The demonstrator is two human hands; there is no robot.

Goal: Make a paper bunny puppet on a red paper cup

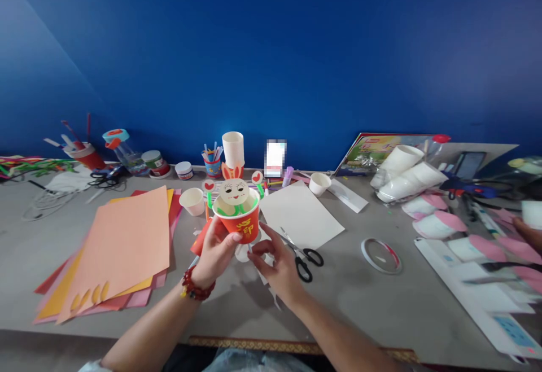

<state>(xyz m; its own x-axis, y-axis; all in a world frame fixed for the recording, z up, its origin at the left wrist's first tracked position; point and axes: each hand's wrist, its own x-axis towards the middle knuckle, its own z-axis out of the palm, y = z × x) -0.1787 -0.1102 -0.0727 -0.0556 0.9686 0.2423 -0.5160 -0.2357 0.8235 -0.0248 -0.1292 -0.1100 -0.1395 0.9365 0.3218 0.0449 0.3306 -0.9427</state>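
Observation:
My left hand [215, 253] is wrapped round a red paper cup [239, 222] and holds it up above the grey table [372, 298]. A paper rabbit face with orange ears and green straws with heart tags stick out of the cup. My right hand [275, 262] is just below and right of the cup, fingers bent and pinched together near a small white piece under the cup's base; what they hold is hidden. A red bead bracelet is on my left wrist.
A stack of coloured paper [114, 253] lies at left. Black-handled scissors [302, 259], a white sheet [300, 214] and a tape ring [381, 255] lie at right. White paper cups [402, 177], pink-eared cup pieces and another person's hand [529, 231] are far right. Jars and pens line the back wall.

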